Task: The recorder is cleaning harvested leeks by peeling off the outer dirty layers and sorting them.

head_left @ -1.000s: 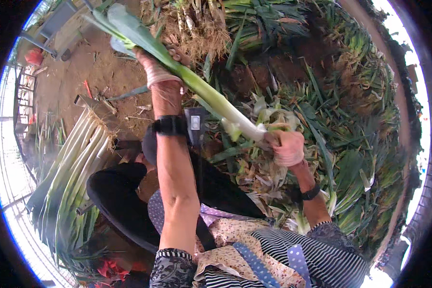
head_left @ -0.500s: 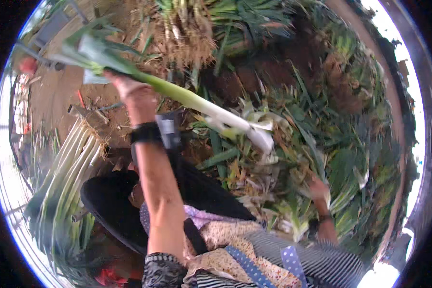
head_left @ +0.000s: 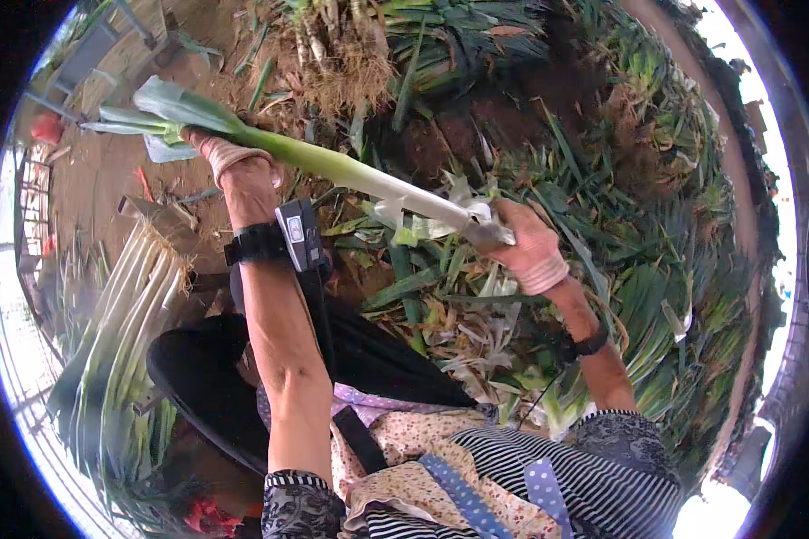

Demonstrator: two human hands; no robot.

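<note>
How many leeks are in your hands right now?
1. One long white-and-green leek: left hand grips the green leaf end, right hand the white root end. More lie stacked at the left.

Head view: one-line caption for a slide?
Left hand and right hand hold a leek over leaf trimmings, cleaned leeks piled left.

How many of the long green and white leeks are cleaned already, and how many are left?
Done: a row of trimmed, pale leeks lies stacked at the left. In hand: the left hand grips one long leek near its green leaves, and the right hand holds its white root end. Left: a large heap of untrimmed green leeks spreads ahead and to the right.
</note>
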